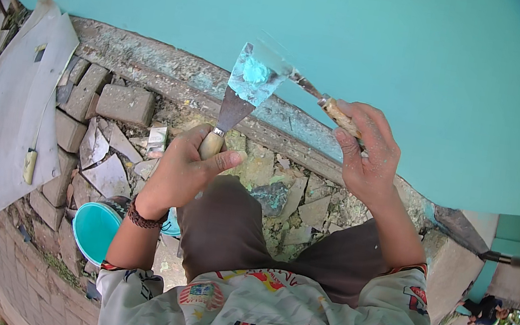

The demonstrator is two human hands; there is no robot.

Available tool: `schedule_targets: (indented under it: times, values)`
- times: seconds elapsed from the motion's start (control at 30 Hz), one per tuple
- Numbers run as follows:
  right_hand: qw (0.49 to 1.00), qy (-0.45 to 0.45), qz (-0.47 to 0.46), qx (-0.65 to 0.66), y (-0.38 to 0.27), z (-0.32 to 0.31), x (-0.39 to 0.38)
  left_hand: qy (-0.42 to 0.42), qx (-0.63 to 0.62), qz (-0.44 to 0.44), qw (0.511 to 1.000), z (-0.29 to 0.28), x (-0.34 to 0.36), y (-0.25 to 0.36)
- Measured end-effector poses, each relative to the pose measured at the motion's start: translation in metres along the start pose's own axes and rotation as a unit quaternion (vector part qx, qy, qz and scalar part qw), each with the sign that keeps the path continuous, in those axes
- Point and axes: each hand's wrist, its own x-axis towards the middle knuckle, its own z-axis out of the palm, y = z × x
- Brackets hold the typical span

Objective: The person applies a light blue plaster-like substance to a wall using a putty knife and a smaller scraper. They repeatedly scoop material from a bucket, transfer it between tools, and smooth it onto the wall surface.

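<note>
My left hand (pixel 180 167) is closed round the wooden handle of a wide putty knife (pixel 235 110), its blade pointing up and away from me. A lump of turquoise putty (pixel 255 72) lies on that blade, with more smeared around it. In my right hand (pixel 369 157) is a second putty knife (pixel 339 115), gripped by its worn, paint-flecked handle. Its blade is blurred by motion and reaches the far right edge of the first blade; whether the two touch, I cannot tell. The turquoise wall (pixel 410 57) rises just beyond both tools.
A rough concrete ledge (pixel 147 61) runs along the wall's foot. Paving blocks (pixel 126 104) and broken shards cover the ground. At left lies a pale sheet (pixel 16 106) with a light-handled tool (pixel 29 165) on it. A turquoise bucket (pixel 93 232) stands by my left forearm. Another person (pixel 487 309) is far right.
</note>
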Motion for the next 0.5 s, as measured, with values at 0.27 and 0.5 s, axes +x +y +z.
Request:
schedule_targets:
  times: [0.27, 0.5]
  values:
    - [0.992, 0.064, 0.093, -0.052, 0.042, -0.066, -0.056, -0.123, 0.006, 0.023, 0.992, 0.078, 0.049, 0.030]
    - [0.988, 0.089, 0.122, -0.040, 0.076, -0.100, -0.098, -0.109, 0.049, 0.025, 0.993, 0.133, 0.051, 0.051]
